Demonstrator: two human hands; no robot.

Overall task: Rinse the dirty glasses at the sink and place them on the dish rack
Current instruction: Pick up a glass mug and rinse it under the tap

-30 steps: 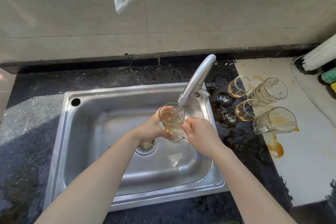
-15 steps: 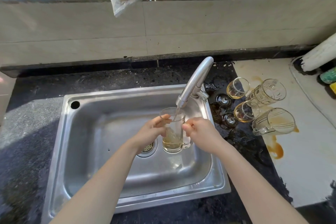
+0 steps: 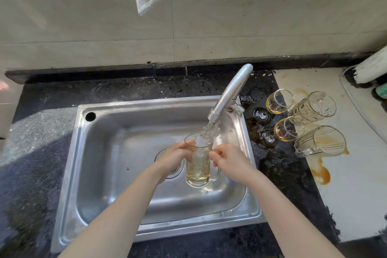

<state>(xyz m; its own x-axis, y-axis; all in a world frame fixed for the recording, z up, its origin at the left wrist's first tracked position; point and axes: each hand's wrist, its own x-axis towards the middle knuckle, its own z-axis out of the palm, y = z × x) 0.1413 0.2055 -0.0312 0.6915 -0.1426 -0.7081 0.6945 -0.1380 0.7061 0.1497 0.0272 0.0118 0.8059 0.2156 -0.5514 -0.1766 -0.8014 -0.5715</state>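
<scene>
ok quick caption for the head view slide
Left hand and right hand hold a glass mug under the running faucet.

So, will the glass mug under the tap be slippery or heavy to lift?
Probably slippery: water from the faucet splashes over the glass mug, gripped by the left hand and right hand. Likely heavyish, with yellowish liquid in its lower part. Being glass over the steel sink, a slip could chip it.

The left forearm and the right forearm are bare and reach forward, coming close together at the hands. The left hand curls its fingers around the side of the mug, just below the rim. The right hand (fingers bent inward) holds the mug at its handle side.
</scene>
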